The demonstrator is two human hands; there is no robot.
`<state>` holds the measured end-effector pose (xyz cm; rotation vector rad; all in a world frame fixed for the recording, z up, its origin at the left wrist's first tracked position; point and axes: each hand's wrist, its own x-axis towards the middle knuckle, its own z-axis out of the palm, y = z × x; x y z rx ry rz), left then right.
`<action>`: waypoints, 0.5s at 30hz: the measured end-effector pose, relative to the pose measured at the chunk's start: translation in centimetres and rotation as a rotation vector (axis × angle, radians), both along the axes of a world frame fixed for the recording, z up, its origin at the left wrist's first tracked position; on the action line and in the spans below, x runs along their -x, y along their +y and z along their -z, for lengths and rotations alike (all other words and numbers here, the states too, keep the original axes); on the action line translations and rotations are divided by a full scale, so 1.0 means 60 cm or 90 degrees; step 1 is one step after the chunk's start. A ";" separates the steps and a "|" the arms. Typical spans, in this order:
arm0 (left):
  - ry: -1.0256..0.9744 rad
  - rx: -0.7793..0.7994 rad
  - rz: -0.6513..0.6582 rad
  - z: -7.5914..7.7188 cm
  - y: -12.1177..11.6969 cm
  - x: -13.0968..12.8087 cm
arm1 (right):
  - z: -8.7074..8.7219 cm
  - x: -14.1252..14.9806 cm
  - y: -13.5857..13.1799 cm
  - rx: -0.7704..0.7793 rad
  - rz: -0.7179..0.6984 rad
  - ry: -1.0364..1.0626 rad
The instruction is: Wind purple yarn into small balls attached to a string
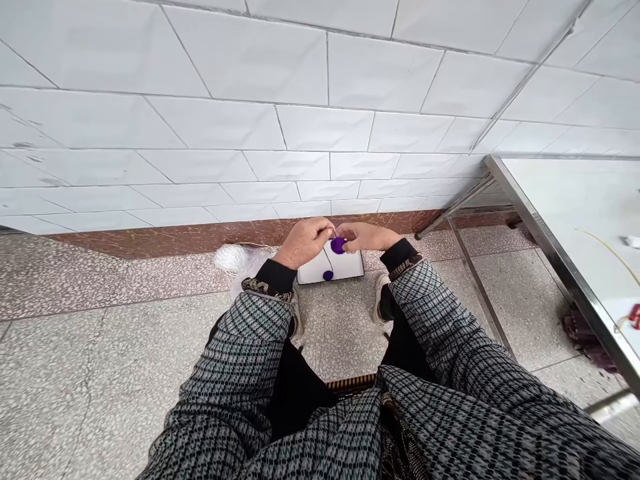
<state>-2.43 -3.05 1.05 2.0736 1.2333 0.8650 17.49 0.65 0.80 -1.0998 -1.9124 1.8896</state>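
While my right fingers (367, 237) pinch a purple disc (339, 246), my left fingertips (320, 235) close on thin thread beside it; a dark disc (328, 275) lies below them.

I see bright, diffuse light, pale sheen on the wall tiles (280, 60), and wide-angle stretching toward the edges.

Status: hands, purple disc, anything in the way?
Right hand gripping purple disc. Left hand pinched beside it, contents too small to tell. Second disc below, against white panel. No obstruction seen at hands.
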 end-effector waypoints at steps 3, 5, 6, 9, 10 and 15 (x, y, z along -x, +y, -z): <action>0.016 0.021 -0.032 0.005 0.004 0.003 | -0.012 -0.007 -0.002 0.092 0.015 0.141; 0.030 0.024 -0.048 0.009 0.005 0.001 | -0.018 -0.009 -0.001 0.133 0.127 0.217; 0.036 0.023 -0.046 0.012 0.005 -0.001 | -0.020 -0.009 0.000 0.150 0.183 0.247; 0.049 0.033 0.006 0.019 0.003 -0.010 | -0.022 -0.004 0.003 0.189 0.308 0.327; 0.052 0.040 0.032 0.021 0.001 -0.013 | -0.021 -0.001 0.004 0.198 0.339 0.354; 0.067 0.059 0.117 0.029 -0.005 -0.025 | -0.006 0.014 0.012 0.213 0.464 0.370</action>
